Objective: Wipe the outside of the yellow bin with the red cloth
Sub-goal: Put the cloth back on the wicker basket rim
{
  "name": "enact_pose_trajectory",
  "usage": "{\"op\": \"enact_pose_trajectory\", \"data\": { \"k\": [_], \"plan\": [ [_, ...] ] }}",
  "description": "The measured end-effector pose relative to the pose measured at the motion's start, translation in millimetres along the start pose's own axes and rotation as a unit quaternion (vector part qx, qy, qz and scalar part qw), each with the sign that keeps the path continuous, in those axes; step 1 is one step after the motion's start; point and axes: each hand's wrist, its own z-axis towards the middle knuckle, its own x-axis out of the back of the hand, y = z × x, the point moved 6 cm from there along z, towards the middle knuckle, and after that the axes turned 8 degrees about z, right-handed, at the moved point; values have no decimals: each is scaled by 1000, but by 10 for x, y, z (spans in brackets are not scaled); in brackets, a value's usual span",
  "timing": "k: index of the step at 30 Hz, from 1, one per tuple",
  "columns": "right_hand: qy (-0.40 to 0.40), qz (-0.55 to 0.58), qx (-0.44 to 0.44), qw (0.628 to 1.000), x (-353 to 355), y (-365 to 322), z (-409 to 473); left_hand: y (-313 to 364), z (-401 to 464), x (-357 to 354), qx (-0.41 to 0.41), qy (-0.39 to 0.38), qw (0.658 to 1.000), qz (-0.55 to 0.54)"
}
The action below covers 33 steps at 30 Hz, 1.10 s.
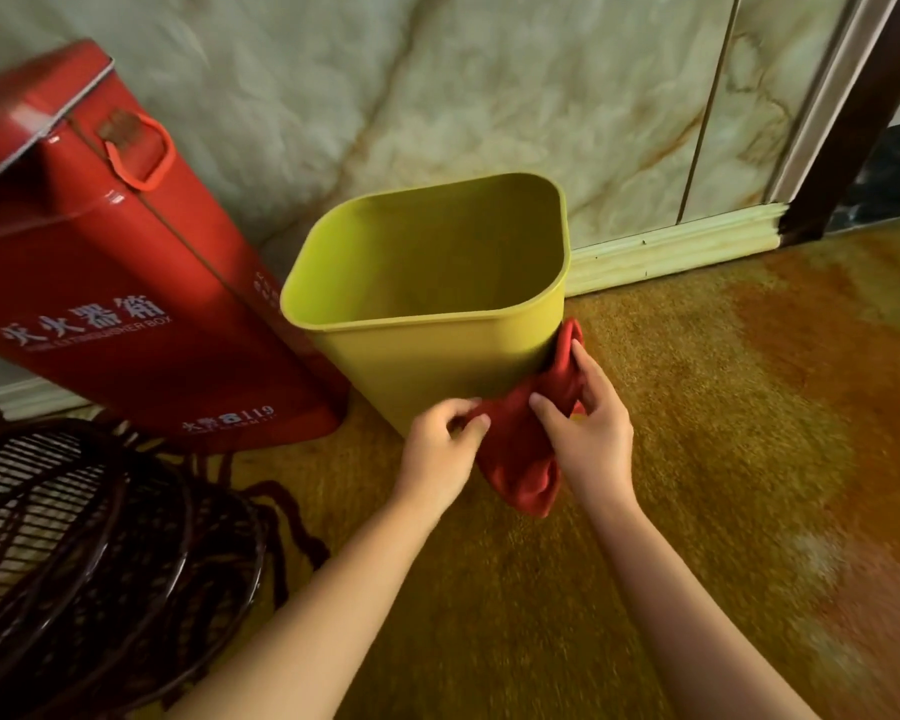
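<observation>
A marbled wall [437, 85] with a pale skirting board [671, 252] backs a floor [723, 433] covered in worn yellow-orange carpet. One red fire extinguisher box [105, 283], printed with white lettering and fitted with a red loop handle, leans against the wall at the left. In front of it, at the lower left, sits one dark wicker piece [84, 553] of woven cane.

One yellow bin [427, 314] stands open and upright on the floor, just beside the red box and close to the skirting. Nothing shows inside it.

Two bare forearms reach in from the bottom edge towards the bin's near right corner. The right hand [588, 423], fingers spread and thumb forward, presses one red cloth [520, 449] against that corner, the cloth's upper end running up the bin's right side. The left hand [442, 439], fingers curled, pinches the cloth's left edge against the front face. The cloth's lower fold hangs loose between the two wrists.
</observation>
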Motion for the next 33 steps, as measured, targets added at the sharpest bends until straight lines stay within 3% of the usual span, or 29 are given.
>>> {"op": "enact_pose_trajectory", "data": {
  "k": [4, 7, 9, 12, 15, 18, 21, 25, 29, 33],
  "plan": [
    [-70, 29, 1, 997, -68, -44, -177, 66, -79, 253, -11, -114, 993, -10],
    [-219, 54, 5, 974, -195, -135, -359, 205, -191, 553, -39, -165, 985, -9],
    [-287, 3, 29, 957, -277, -197, -443, 277, -262, 797, -48, -181, 982, -11],
    [-274, -87, 58, 956, -398, -358, -467, 311, -375, 1175, -58, -194, 979, -9],
    [-230, -226, 137, 937, -576, -663, -475, 234, -488, 1587, -61, -179, 982, 12],
    [-302, -277, 140, 902, -909, -983, -569, 55, -645, 2040, -41, -140, 989, -4],
    [-421, -253, 123, 862, -1345, -1267, -747, -146, -846, 2486, -21, -102, 994, -19],
    [-519, -139, 106, 837, -1968, -1661, -968, -456, -1058, 3137, 21, -35, 996, -81],
    [-541, -89, 48, 835, -2593, -1728, -1059, -897, -1110, 3672, 69, 6, 989, -133],
    [-523, -118, -5, 844, -3116, -1417, -1135, -1413, -1043, 3834, 115, 12, 979, -168]
  ]
}}
